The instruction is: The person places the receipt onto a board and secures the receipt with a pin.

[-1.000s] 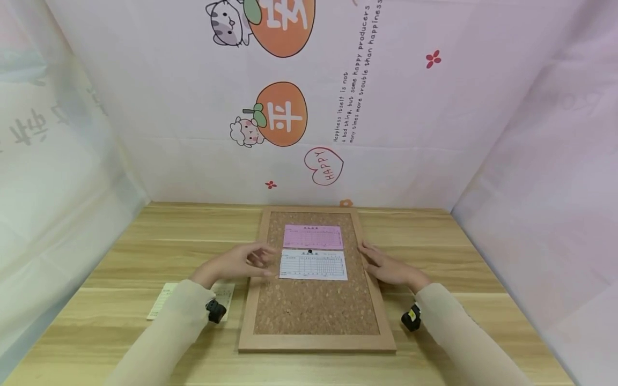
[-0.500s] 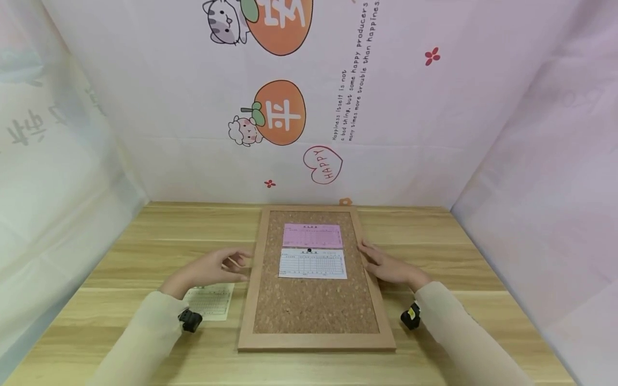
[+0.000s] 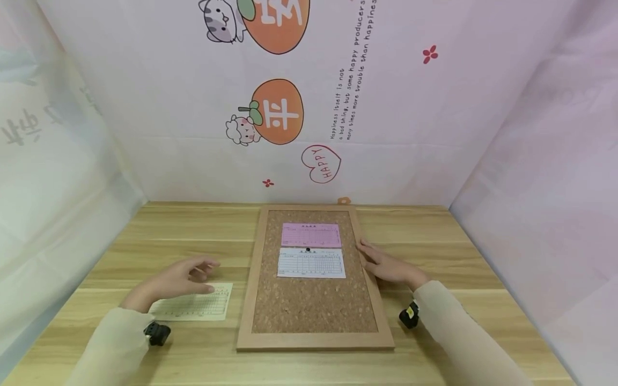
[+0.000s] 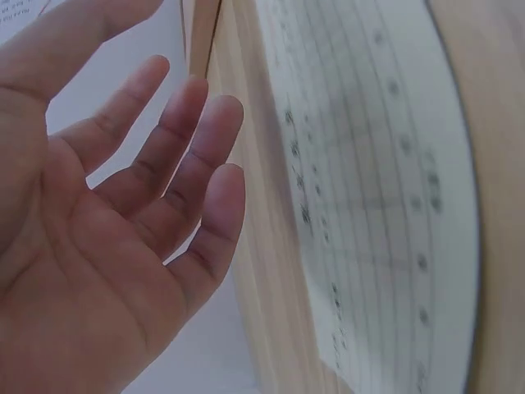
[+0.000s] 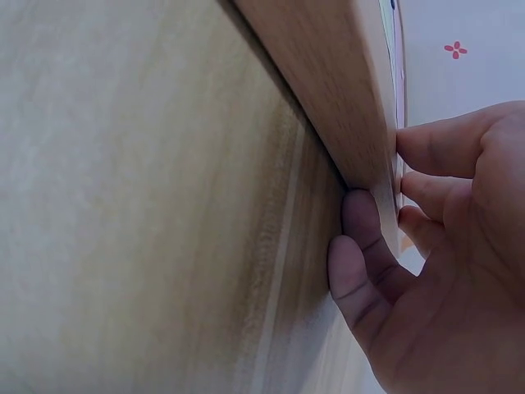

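Note:
My left hand [image 3: 176, 281] hovers over a pale yellow form slip [image 3: 212, 308] lying on the table, its fingers loosely bent and holding nothing. The left wrist view shows the bare palm and separated fingers of that hand [image 4: 123, 197] beside the printed slip [image 4: 369, 197]. To the right, a wood-framed corkboard [image 3: 314, 308] lies flat. My right hand [image 3: 388, 266] rests against its right edge; in the right wrist view some fingertips touch the frame [image 5: 336, 74] and others reach down its side. On the cork are a pink form slip [image 3: 311, 236] and a white one [image 3: 311, 265], with a black pushpin [image 3: 308, 249] where they meet.
The wooden table [image 3: 434, 332] ends at a printed cloth backdrop [image 3: 386, 171]. Plain cloth walls stand at the left [image 3: 58, 187] and right [image 3: 545, 187]. A small black camera sits on each wrist.
My left hand has drawn away leftward from over the board's left side to above the yellow slip. My right hand stays at the board's right edge.

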Available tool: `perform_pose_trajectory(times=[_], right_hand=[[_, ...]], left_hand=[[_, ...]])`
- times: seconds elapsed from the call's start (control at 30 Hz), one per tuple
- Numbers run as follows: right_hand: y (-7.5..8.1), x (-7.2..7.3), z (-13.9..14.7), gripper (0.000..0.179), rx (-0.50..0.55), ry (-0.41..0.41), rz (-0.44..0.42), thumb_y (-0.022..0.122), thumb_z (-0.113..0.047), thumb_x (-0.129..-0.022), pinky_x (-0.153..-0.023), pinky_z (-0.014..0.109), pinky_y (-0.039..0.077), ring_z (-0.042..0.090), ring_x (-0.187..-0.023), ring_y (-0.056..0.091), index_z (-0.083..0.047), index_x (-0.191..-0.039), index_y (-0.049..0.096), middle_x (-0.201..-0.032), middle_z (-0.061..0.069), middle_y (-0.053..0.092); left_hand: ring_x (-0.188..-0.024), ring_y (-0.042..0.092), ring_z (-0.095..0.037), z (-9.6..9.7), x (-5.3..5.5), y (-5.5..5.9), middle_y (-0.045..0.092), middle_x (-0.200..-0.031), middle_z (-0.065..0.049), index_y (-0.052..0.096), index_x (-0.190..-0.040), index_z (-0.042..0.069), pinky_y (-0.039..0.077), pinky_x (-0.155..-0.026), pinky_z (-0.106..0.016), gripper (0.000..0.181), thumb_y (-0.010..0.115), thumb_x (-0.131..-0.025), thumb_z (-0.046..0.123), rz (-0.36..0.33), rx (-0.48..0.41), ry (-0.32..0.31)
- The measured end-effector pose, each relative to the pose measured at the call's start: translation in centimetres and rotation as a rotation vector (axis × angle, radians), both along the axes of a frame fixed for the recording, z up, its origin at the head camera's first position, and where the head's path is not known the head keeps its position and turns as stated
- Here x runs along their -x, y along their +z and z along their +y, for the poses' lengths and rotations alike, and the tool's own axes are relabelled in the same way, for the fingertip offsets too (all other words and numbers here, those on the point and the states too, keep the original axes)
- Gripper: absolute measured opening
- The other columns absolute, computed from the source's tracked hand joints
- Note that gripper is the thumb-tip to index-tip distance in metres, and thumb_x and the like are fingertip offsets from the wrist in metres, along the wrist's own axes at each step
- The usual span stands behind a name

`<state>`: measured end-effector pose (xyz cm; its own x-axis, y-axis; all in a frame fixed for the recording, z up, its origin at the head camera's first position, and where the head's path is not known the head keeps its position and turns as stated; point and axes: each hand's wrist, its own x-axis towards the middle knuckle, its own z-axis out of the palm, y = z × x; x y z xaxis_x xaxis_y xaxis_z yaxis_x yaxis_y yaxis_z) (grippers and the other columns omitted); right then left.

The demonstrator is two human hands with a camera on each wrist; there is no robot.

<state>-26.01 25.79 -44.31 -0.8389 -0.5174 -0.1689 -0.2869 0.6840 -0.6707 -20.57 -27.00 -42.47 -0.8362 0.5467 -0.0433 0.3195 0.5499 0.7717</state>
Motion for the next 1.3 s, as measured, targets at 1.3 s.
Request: perform_pose_trajectory(times=[1.3], right_hand=[[0.1,-0.4,-0.1,0.059,0.008,-0.011,-0.008,0.04,-0.017,-0.109,-0.115,0.061,0.009,0.041,-0.149,-0.003,-0.002,-0.159,0.013,-0.165,0.019,-0.004]], left_hand=[[-0.123,0.039,-0.058,-5.9,-2.4,-0.4,0.045,-0.135,-0.037,0.05,-0.135,-0.01,0.036,-0.095,-0.071,0.084,0.088,-0.075,0.035,0.082,0.343,0.221]])
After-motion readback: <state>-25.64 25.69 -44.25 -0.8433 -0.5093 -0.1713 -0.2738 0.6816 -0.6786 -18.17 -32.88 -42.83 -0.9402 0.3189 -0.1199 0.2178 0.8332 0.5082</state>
